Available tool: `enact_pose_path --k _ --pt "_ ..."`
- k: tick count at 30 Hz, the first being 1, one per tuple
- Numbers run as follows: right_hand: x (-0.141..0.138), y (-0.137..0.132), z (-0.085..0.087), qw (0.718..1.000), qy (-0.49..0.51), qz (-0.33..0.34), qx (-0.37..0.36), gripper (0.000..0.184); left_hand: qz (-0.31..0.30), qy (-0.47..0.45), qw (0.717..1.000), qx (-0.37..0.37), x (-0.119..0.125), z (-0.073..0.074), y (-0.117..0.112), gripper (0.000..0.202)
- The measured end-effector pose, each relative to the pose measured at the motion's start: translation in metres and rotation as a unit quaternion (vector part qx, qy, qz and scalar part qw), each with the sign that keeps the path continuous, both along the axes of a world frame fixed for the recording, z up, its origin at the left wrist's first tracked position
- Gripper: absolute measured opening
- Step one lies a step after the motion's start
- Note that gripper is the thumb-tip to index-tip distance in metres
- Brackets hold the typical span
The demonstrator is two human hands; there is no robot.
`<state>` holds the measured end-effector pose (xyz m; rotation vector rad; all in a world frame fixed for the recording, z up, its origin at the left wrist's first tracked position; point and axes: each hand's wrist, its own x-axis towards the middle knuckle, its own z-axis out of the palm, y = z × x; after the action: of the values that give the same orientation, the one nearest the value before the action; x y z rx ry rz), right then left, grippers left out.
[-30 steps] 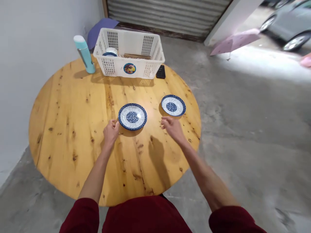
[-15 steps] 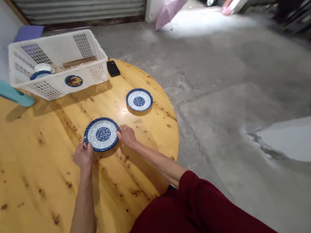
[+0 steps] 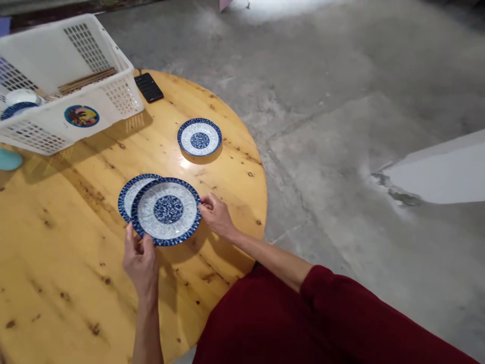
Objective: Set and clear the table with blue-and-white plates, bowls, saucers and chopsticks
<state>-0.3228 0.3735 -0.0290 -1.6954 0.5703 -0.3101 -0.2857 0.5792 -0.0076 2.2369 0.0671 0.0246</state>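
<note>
Between my two hands is a blue-and-white plate [image 3: 185, 210], with a speckled blue centre and a dark patterned rim. It is raised over a second plate [image 3: 132, 192] like it, overlapping that one's right side and hiding most of it. My left hand [image 3: 141, 255] grips the lifted plate's lower left rim, thumb and fingers pinched on it. At its right rim, my right hand [image 3: 217, 215] pinches the edge. Farther back, a third plate [image 3: 200, 147] of the same pattern lies alone on the round wooden table [image 3: 76, 253].
A white plastic basket [image 3: 102, 108] at the back left holds chopsticks [image 3: 87, 81] and bowls [image 3: 22, 98]. Beside it lies a black phone [image 3: 149, 87]. A teal object [image 3: 9, 159] shows at the left edge. Concrete floor [image 3: 322, 101] lies beyond the table's curved rim.
One plate has come up off another and shifted right and toward me in both hands, exposing the plate beneath. The view has also tilted down and turned right.
</note>
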Motion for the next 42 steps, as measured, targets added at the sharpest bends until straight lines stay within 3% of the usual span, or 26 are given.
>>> enact_pose_path --k 6,11,23,33,42 --pt "-0.091 -0.021 -0.029 0.995 0.056 -0.076 -0.014 0.021 -0.019 0.148 0.976 -0.157 -0.080 -0.041 -0.021 0.065" --pt "-0.127 -0.022 -0.047 0.989 0.096 -0.106 -0.020 0.022 -0.030 0.189 0.958 -0.216 -0.105 -0.067 -0.026 0.063" --pt "-0.106 -0.023 -0.067 0.992 0.074 -0.090 -0.045 0.016 -0.047 0.135 0.970 -0.197 -0.083 -0.083 -0.023 0.058" --pt "-0.099 -0.030 -0.073 0.992 0.076 -0.083 -0.059 0.016 -0.039 0.174 0.961 -0.211 -0.076 -0.072 -0.035 0.068" --pt "-0.098 -0.033 -0.071 0.993 0.066 -0.074 -0.062 0.020 -0.043 0.180 0.959 -0.216 -0.074 -0.076 -0.036 0.067"
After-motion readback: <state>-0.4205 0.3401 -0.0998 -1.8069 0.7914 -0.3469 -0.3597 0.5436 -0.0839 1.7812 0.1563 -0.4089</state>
